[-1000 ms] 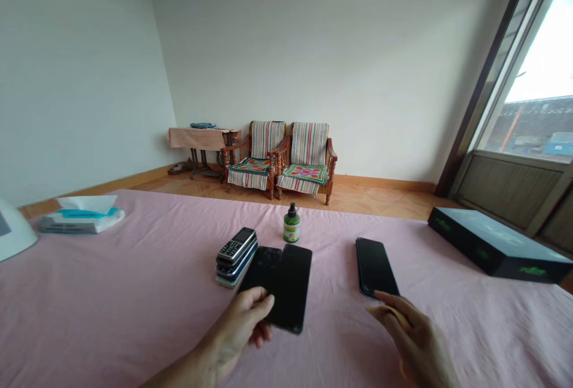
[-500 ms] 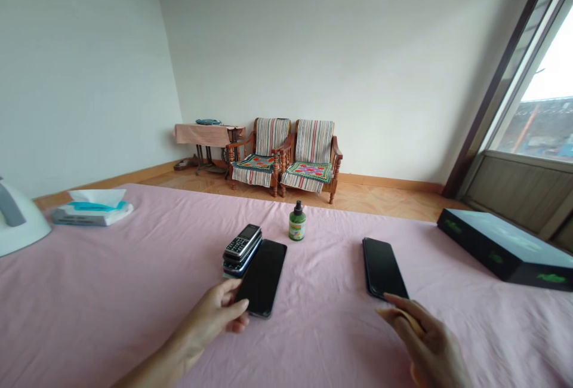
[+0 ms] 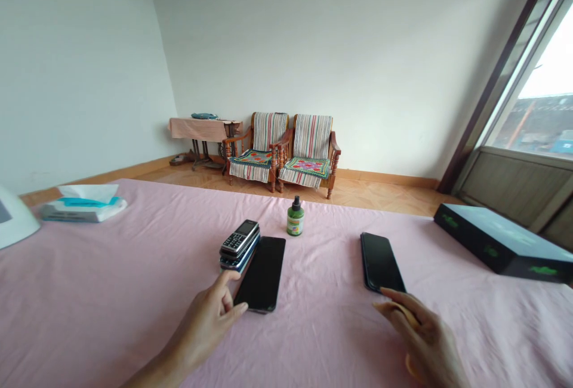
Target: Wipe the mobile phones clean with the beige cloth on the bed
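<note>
Pink fabric sheet (image 3: 331, 340) covers the work surface. One flat, black, glass-faced left phone (image 3: 264, 274) lies beside one stack of small keypad handsets (image 3: 240, 242), count unclear; one similar right phone (image 3: 381, 261) lies well apart. Both are probably light, stiff, slippery and fragile; hold by the long edges. Left hand (image 3: 210, 313): thumb and forefinger spread near the left phone's near corner. Right hand (image 3: 421, 328): pinching one soft tan cloth (image 3: 408, 315) at the right phone's near edge.
</note>
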`<state>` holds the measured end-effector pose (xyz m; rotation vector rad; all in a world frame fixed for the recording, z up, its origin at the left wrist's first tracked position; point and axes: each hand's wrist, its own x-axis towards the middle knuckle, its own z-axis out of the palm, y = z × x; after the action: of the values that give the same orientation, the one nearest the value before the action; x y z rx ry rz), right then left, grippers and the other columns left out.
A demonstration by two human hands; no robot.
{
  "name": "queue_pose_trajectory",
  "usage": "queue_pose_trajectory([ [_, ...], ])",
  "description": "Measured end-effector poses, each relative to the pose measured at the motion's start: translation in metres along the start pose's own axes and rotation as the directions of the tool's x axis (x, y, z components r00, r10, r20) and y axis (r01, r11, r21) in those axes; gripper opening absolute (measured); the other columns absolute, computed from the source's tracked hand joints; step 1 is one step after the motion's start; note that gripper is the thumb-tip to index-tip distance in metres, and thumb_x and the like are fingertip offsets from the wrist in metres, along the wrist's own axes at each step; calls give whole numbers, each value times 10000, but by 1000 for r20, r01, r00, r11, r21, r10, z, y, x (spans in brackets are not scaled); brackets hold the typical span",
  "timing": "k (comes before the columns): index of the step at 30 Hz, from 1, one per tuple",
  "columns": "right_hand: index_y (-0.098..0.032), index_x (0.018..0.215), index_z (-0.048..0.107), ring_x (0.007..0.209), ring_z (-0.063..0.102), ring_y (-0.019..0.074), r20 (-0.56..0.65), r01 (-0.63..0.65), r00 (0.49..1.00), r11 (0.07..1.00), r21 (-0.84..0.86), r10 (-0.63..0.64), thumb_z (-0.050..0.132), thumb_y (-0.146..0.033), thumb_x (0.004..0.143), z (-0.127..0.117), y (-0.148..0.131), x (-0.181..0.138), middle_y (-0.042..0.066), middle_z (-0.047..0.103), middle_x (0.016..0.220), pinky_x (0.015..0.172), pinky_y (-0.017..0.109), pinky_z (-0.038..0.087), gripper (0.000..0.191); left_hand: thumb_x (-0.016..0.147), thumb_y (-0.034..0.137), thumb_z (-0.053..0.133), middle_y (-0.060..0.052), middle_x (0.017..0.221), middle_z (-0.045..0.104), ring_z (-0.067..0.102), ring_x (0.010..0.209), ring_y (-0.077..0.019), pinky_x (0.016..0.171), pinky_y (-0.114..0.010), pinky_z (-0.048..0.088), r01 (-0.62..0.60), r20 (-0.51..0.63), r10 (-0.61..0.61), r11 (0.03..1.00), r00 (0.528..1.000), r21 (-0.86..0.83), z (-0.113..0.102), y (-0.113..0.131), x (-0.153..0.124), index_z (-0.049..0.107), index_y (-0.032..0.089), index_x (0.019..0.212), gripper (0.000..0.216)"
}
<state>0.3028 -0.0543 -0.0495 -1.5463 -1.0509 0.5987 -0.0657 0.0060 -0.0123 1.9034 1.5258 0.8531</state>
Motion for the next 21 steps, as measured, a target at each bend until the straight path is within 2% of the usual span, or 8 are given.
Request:
queue_pose_trajectory([
  [2,-159,956,697,835,695,245,-33,14,999,1000,-9,-14,632,-409,692,2,-7,-1,88,746,842,733,270,537,369,790,334,539,97,563,438,502,485,-130,510,-223,381,-113,-71,121,988,990,101,0,9,-1,485,221,1070,307],
  [3,-158,969,690,846,694,243,-58,16,998,1000,-20,-17,621,-397,698,2,-12,-2,84,747,842,749,269,533,368,806,335,536,91,578,448,507,502,-129,533,-225,388,-154,-70,163,982,984,108,2,16,-1,497,224,1067,287],
  [5,-156,1002,678,846,692,247,-127,7,992,997,-75,-16,610,-390,697,1,-21,-1,73,749,830,738,269,529,391,838,324,519,71,613,492,527,537,-131,556,-226,400,-197,4,197,979,980,46,11,34,1,536,217,1044,233],
  [8,-145,1042,676,781,689,255,-244,-36,970,977,-210,-17,610,-448,689,-5,-29,1,57,744,802,631,264,513,470,841,222,502,14,714,601,576,621,-139,591,-229,421,-200,193,225,970,955,-139,38,64,7,616,177,945,160],
  [11,-118,1079,669,713,682,251,-278,-83,961,961,-265,6,583,-512,693,-12,-27,5,53,738,761,574,263,482,558,772,111,579,-40,896,669,614,772,-168,680,-248,457,-117,399,229,951,888,-285,76,90,18,666,147,958,209],
  [14,-94,1109,654,737,680,258,-251,-120,967,958,-259,54,567,-488,700,-15,-19,10,54,742,749,579,265,472,575,799,76,607,-76,1005,664,629,881,-183,780,-290,492,-35,477,193,947,858,-320,118,111,35,619,117,1100,304],
  [18,-123,1026,694,687,680,238,-144,-101,987,973,-207,72,567,-398,704,-15,-15,12,36,751,732,532,243,460,442,931,279,565,-73,1122,599,628,903,-203,763,-382,539,120,556,82,941,827,-317,167,133,59,558,155,1152,253],
  [21,-165,961,718,631,674,219,-112,-62,993,981,-183,42,573,-377,705,-14,-20,11,13,752,718,511,234,454,362,943,301,543,-74,1160,585,612,958,-214,804,-392,526,200,595,33,925,803,-322,188,144,72,571,179,1143,236],
])
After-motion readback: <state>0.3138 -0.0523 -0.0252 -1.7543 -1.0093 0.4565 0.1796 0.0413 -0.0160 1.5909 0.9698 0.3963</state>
